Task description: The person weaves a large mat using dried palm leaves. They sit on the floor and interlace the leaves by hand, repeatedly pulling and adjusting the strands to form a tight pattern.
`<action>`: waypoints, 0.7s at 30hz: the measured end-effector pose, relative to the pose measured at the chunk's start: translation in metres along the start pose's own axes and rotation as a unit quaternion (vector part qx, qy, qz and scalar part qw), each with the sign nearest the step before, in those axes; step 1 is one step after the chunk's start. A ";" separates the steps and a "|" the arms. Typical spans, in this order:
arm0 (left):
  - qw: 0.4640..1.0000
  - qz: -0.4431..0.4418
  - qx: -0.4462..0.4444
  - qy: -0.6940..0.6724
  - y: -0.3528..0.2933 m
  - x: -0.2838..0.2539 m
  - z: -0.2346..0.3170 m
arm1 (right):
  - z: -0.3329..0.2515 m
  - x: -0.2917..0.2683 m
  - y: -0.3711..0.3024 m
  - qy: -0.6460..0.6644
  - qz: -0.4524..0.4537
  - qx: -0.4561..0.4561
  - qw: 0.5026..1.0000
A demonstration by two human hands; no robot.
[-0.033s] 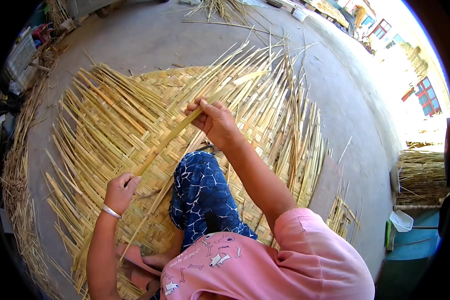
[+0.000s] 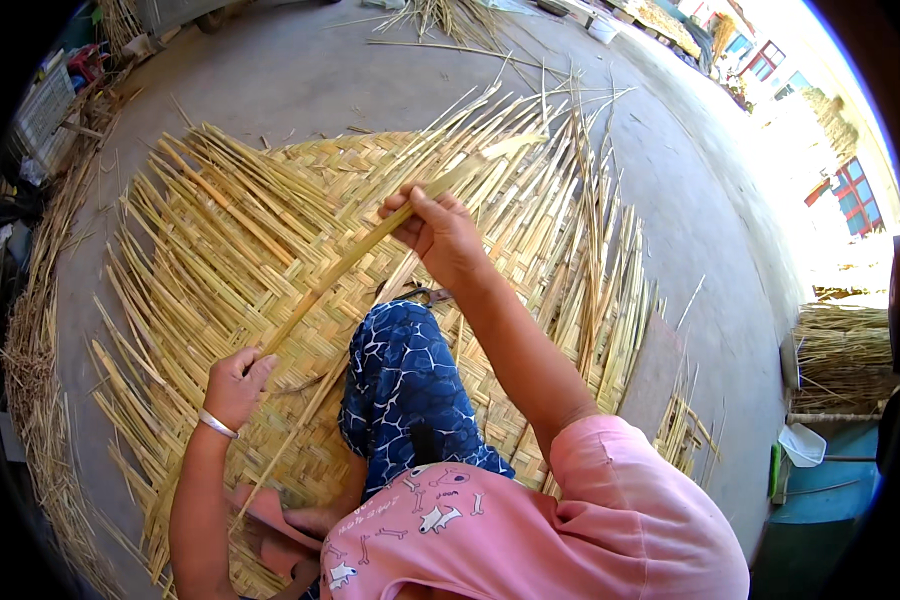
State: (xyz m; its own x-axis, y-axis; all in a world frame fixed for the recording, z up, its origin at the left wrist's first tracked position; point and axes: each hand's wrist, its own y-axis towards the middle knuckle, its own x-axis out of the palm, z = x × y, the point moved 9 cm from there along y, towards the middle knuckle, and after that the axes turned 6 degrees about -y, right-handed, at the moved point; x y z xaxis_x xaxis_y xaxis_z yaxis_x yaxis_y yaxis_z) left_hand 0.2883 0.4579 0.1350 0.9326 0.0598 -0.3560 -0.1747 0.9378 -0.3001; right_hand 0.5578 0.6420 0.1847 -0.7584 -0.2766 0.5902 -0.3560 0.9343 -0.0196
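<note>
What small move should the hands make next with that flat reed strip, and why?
Perhaps lower the flat reed strip toward the woven mat: the left hand and right hand pinch it, its stretch between them appears clear of the weave, and unwoven strip ends splay along the mat's edge.

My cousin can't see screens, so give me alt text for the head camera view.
A person's left hand and right hand hold a long flat strip slantwise above a partly woven mat; blue patterned trousers and a pink shirt show below.
</note>
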 end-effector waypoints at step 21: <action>0.840 0.159 -0.023 0.518 -0.088 -0.140 -0.090 | -0.027 -0.239 0.043 -0.266 0.245 0.036 0.932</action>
State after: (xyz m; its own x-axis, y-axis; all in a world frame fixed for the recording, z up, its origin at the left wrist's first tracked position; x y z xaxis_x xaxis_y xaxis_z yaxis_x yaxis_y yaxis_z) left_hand 0.1442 0.3363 0.1315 0.0651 -0.0478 -0.9967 -0.3965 0.9154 -0.0698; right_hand 0.7386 0.7548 0.0642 -0.9959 0.0888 0.0142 0.0826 0.9656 -0.2467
